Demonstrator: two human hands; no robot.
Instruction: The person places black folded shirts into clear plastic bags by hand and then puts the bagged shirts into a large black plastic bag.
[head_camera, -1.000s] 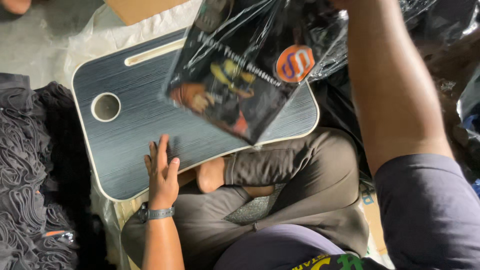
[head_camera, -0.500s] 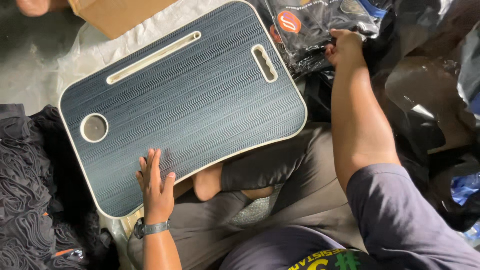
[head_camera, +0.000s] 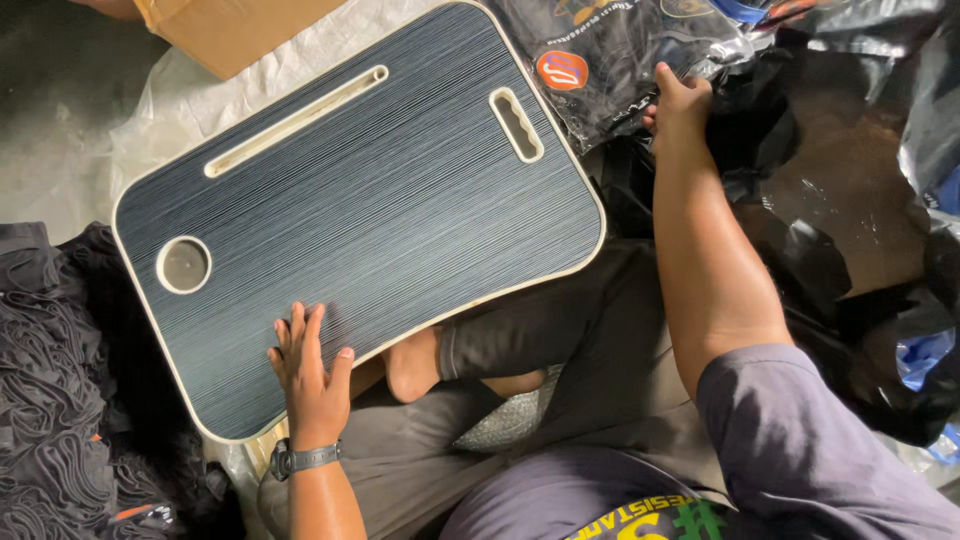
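Since a second ago: bagged garment off the lap desk and out to the upper right, right hand (head_camera: 680, 100) following it, left hand (head_camera: 310, 370) staying put on the board

Lap desk (head_camera: 350, 220) lies across the person's folded legs, bare; long axis runs lower left to upper right, round cup hole (head_camera: 184, 264) at the left end, handle cutout (head_camera: 516, 124) at the right end, long slot (head_camera: 296, 120) along the far edge. Left hand flat, fingers loosely spread, pressing the near edge. Right hand closed around the plastic-bagged garment (head_camera: 600, 60) by the dark bag pile (head_camera: 840, 200); exact grip can't be told. To do it well I'd keep the left palm down so the board doesn't tip, and seat the bag fully on the pile
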